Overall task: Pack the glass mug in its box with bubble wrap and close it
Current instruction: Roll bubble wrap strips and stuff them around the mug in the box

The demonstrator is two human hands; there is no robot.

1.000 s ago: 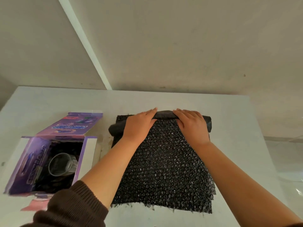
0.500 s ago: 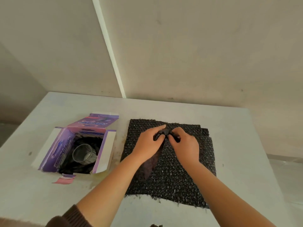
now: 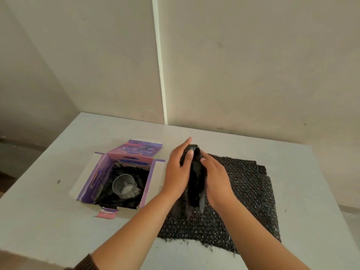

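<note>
Against half a second ago: no longer a small pinch at the far middle of a flat sheet, but a tall dark ridge (image 3: 194, 178) of bubble wrap (image 3: 249, 191) drawn up off the table and running from near to far. Squeezed from both sides: left hand (image 3: 178, 172) on the left flank, forefinger straight and pointing away, thumb hooked over the crest; right hand (image 3: 216, 182) on the right flank, fingers curved against it and gripping. Rest of the sheet flat to the right and toward the near edge. Against a second ago: gone the roll lying crosswise along the far edge. Box and mug unmoved; view tipped higher, with more wall in it.

Pale grey table (image 3: 302, 172), scuffed, set into a corner of plain beige walls (image 3: 253, 65), with a white vertical strip (image 3: 159, 75) up the corner. Just left of the hands, apart from the sheet, the purple box (image 3: 97, 178), top flaps spread open. Inside it the glass mug (image 3: 124, 185), tilted, mouth toward the camera, bedded in dark wrap (image 3: 124, 200). At the box's near corner a pink torn flap (image 3: 107, 214) flat on the table.

Hidden: the left fingers other than forefinger and thumb, and the far tips of the right fingers behind the ridge. Print on the box too blurred to read. Mug handle hard to make out. Brown sleeve cuff (image 3: 87, 264) cut off at the bottom edge, right forearm likewise.
</note>
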